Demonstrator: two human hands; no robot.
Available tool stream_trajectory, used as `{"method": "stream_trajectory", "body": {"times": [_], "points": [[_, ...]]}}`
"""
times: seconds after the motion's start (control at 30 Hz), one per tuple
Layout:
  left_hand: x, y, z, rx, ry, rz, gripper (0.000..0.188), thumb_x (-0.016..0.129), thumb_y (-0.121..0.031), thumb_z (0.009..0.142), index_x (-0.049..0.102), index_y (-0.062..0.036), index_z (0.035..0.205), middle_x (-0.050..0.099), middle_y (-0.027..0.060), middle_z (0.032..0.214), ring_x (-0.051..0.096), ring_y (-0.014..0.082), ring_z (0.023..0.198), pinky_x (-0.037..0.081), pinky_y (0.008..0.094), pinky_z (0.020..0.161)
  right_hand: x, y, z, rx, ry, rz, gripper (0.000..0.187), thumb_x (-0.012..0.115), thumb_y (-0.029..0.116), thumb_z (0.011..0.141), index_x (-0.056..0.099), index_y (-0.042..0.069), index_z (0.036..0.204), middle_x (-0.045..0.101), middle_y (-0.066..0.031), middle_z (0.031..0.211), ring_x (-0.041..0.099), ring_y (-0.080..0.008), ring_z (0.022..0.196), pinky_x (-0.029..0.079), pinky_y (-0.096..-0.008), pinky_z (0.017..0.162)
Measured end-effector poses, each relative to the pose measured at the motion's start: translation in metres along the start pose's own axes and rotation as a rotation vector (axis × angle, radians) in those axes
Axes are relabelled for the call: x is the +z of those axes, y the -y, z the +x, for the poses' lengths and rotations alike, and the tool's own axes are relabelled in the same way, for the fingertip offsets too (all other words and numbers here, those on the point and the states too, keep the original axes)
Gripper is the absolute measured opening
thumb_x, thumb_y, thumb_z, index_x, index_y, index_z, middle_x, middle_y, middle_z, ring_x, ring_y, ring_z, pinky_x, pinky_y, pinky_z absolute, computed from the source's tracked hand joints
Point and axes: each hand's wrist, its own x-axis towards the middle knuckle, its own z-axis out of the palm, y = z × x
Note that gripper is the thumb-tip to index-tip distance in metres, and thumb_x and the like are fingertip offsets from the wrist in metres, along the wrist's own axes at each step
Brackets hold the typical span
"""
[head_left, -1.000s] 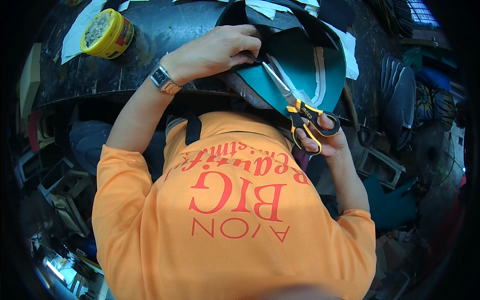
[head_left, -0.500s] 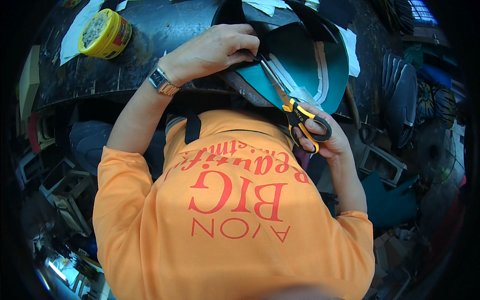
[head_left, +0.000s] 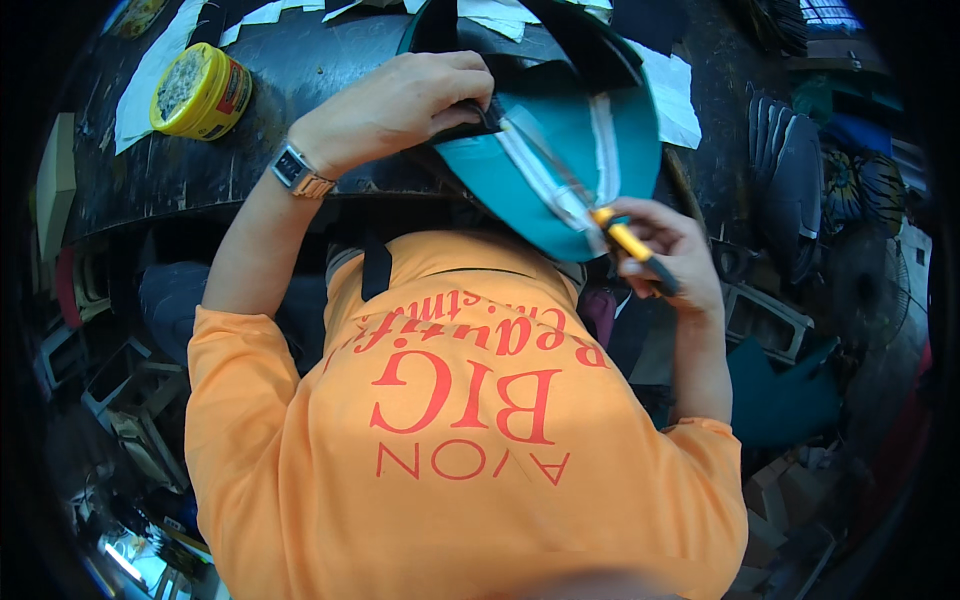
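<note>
The teal piece [head_left: 470, 160] lies at the front of the table [head_left: 300, 75], its near end jutting past the edge toward the orange shirt [head_left: 460, 340]. The left hand [head_left: 425, 95] is closed in a pinch on a dark flap [head_left: 488, 118] at its left side, while the right hand [head_left: 672, 245] grips the scissors [head_left: 628, 238] by their handles, blades pointing up and left along a white strip [head_left: 530, 165]; blur hides how wide they are. This looks like scissor work beside that strip, best done with the flap held taut, the blades kept off the teal surface and the left fingertips clear of the points. The overhanging end gives little support, so slow, short strokes seem safer. Black panels [head_left: 592, 35] stand up at the far end and crowd the left hand. White paper [head_left: 668, 95] lies just beside the piece; the yellow tub [head_left: 200, 95] sits well apart, out of the way.
</note>
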Motion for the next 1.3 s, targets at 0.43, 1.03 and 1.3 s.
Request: {"method": "stream_trajectory", "body": {"times": [0.43,1.03,1.3], "points": [[0.066,-0.082,-0.001,0.102,0.076,-0.008,0.028,0.077,-0.021,0.085,0.070,-0.0042,0.107,0.065,0.0096,0.108,0.061,0.0252,0.106,0.051,0.0363,0.091,-0.127,-0.031,0.023,-0.038,-0.968,-1.140,0.057,0.072,0.006,0.082,0.053,0.010,0.136,0.064,-0.0118,0.077,0.066,-0.0253,0.071,0.052,-0.0395,0.071],[0.065,-0.083,-0.007,0.139,0.014,-0.098,0.010,0.074,-0.014,0.087,0.068,-0.0071,0.092,0.066,0.0044,0.098,0.062,0.0231,0.096,0.048,0.0367,0.088,-0.149,-0.033,0.018,-0.011,-1.182,-1.265,0.029,0.068,0.010,0.086,0.064,0.009,0.115,0.071,-0.0212,0.103,0.068,-0.0419,0.097,0.052,-0.0505,0.085],[0.055,-0.087,-0.001,0.146,-0.056,-0.213,0.011,0.074,-0.014,0.087,0.067,-0.0066,0.092,0.066,0.0063,0.095,0.064,0.0234,0.093,0.049,0.0368,0.087,-0.148,-0.009,0.036,-0.060,-1.091,-1.334,0.040,0.071,0.026,0.090,0.065,0.009,0.125,0.070,-0.0218,0.115,0.068,-0.0363,0.107,0.052,-0.0440,0.092]]}}
